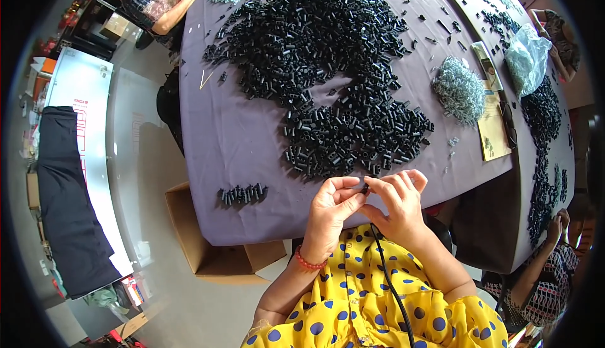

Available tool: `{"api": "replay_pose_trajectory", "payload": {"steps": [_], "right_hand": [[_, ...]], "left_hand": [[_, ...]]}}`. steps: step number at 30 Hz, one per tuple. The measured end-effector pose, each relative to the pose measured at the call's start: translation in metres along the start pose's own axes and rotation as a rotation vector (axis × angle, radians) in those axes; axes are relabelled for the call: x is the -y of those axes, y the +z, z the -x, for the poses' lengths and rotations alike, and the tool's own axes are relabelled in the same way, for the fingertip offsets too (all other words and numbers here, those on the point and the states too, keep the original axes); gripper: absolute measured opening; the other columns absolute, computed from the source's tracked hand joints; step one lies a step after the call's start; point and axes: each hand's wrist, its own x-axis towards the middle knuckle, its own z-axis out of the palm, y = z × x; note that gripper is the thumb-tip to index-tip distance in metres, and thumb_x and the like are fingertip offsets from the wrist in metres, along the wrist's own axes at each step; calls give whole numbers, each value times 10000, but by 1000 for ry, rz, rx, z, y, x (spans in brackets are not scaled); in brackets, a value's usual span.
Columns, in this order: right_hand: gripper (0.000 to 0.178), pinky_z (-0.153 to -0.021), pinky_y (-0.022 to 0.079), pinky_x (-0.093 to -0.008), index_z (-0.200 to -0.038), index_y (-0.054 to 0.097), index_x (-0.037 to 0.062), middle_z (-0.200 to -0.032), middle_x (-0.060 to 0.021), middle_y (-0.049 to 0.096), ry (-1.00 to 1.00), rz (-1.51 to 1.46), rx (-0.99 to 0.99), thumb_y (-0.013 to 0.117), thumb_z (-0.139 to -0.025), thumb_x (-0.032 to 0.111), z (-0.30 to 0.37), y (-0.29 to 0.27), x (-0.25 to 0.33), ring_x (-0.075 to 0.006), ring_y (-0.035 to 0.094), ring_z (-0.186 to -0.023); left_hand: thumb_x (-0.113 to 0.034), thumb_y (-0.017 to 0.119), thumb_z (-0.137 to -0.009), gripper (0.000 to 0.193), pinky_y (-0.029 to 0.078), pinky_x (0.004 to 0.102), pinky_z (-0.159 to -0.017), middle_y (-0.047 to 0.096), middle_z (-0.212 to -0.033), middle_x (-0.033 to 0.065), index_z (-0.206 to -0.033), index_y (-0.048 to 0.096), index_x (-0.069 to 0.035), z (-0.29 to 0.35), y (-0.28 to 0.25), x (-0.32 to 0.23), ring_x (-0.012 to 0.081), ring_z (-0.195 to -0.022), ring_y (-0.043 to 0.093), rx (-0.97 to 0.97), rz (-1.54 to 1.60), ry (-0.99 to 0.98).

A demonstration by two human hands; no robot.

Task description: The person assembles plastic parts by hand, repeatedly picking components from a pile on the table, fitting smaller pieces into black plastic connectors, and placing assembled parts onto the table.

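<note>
Close together at the table's near edge, my left hand (336, 202) and my right hand (397, 202) both pinch one small black tubular piece (361, 187) between thumbs and forefingers. Its finer details are hidden by the fingertips. Just beyond my hands spreads a big heap of small black cylindrical pieces (353, 45). To the left, a short row of similar black pieces (242, 194) lies near the table's edge, with thin light bits among them. A pile of small clear or silvery parts (459, 91) sits to the right of the heap.
An open cardboard box (217, 256) stands on the floor below the table's left corner. A yellow paper sheet (495, 135) and dark glasses (508, 124) lie at right. Beyond is a plastic bag (528, 61). Other people sit around the tables. A black cord hangs over my lap.
</note>
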Motion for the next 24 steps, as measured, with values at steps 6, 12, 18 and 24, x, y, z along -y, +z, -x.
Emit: {"api": "replay_pose_trajectory", "payload": {"steps": [6, 12, 18, 24], "right_hand": [[443, -949, 341, -444, -1128, 668, 121, -917, 25, 657, -105, 133, -65, 822, -737, 262, -3, 0, -3, -194, 614, -852], [404, -964, 335, -457, -1078, 666, 130, -888, 36, 649, -86, 144, -42, 820, -739, 287, -6, -4, 4, -186, 607, -851], [435, -982, 326, -462, -1081, 662, 130, -892, 35, 639, -131, 177, -81, 828, -715, 295, -1, 2, -1, -181, 603, -851], [433, -990, 313, -464, -1085, 660, 132, -875, 41, 633, -122, 188, -40, 829, -718, 289, -4, 1, 4, -170, 608, -836]], "left_hand": [[-12, 625, -990, 280, 544, 262, -945, 693, -1120, 109, -1261, 558, 15, 0, -5, -6, 135, -1045, 671, 68, -32, -67], [-9, 603, -997, 284, 544, 267, -946, 691, -1111, 106, -1276, 555, 14, 1, -4, -8, 131, -1035, 666, 69, -60, -71], [-23, 594, -1008, 268, 547, 274, -954, 688, -1112, 105, -1272, 557, 13, -2, -9, -8, 141, -1030, 668, 118, 8, -108], [-46, 596, -1018, 261, 552, 286, -954, 693, -1097, 107, -1268, 558, 16, -2, -12, -3, 152, -1018, 679, 115, 34, -78]]}}
